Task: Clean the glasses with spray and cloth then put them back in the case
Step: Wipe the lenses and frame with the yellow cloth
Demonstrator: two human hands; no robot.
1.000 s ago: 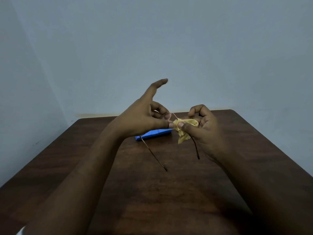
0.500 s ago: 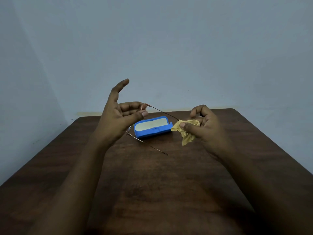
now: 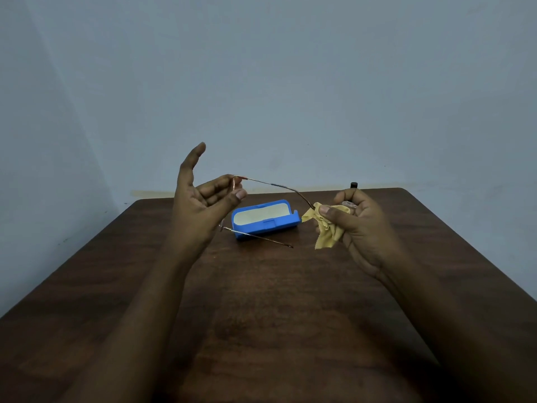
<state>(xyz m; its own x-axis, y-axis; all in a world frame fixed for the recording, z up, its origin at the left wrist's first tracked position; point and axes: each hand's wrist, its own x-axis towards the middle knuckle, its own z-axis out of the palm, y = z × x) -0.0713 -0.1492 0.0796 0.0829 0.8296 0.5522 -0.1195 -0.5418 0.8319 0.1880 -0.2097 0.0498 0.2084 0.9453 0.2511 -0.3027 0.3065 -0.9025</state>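
My left hand (image 3: pixel 203 202) pinches the front of thin wire-framed glasses (image 3: pixel 273 186) between thumb and curled fingers, index finger pointing up. One temple arm runs right toward the cloth, the other slants down over the table. My right hand (image 3: pixel 357 219) pinches a crumpled yellow cloth (image 3: pixel 327 228) at the tip of the upper temple arm. An open blue glasses case (image 3: pixel 266 218) with a pale lining lies on the table behind and between my hands. A small bottle with a dark cap (image 3: pixel 353 185) stands behind my right hand, mostly hidden.
A dark brown wooden table (image 3: pixel 261 315) fills the lower view, its far edge against a pale blue wall (image 3: pixel 261 82). Both forearms reach over the near half of the table.
My left hand carried the glasses left and away from the cloth, uncovering the blue case. The right hand stayed nearly still with the cloth, which now meets the temple tip.
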